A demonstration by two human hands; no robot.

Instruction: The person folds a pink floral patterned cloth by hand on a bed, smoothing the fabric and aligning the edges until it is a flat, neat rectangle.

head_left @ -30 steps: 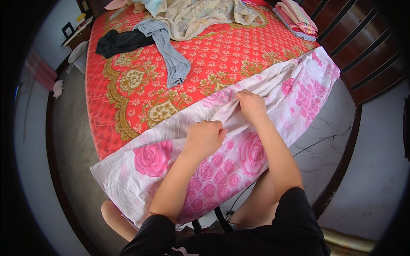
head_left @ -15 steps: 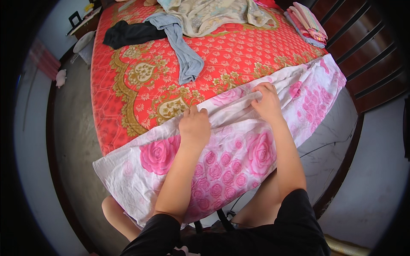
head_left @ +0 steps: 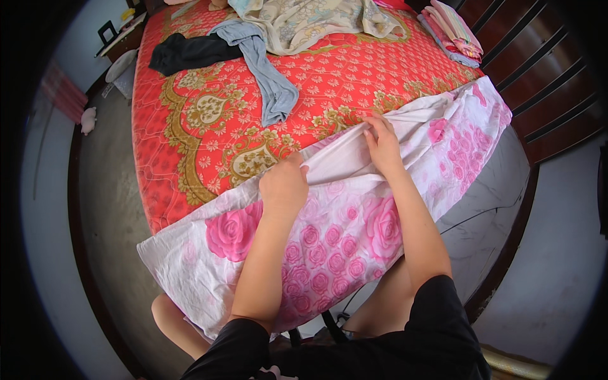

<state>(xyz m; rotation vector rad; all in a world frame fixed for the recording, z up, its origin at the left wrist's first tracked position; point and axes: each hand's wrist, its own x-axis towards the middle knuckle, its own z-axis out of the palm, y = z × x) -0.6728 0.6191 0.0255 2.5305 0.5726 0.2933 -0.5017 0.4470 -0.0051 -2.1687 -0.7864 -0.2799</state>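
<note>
A white sheet (head_left: 437, 164) printed with pink roses lies folded in a long strip across the near edge of the bed (head_left: 209, 158) and hangs down over my lap. My left hand (head_left: 285, 183) is closed on its upper edge, left of the middle. Farther right, my right hand (head_left: 383, 149) grips the same edge between thumb and fingers and holds it up a little. Between the hands the upper layer is drawn apart, baring a plain white inner face. The left fingertips are partly hidden.
Grey trousers (head_left: 272, 88) and a black garment (head_left: 193, 52) lie on the red patterned cover, near a crumpled cream blanket (head_left: 304, 28). Folded cloths (head_left: 453, 35) are stacked at the far right, beside a dark slatted headboard (head_left: 544, 69). A bin (head_left: 123, 73) stands left of the bed.
My right hand has shifted slightly left and away from me, lifting the sheet's edge, so the fold between my hands gapes wider. My left hand has hardly moved.
</note>
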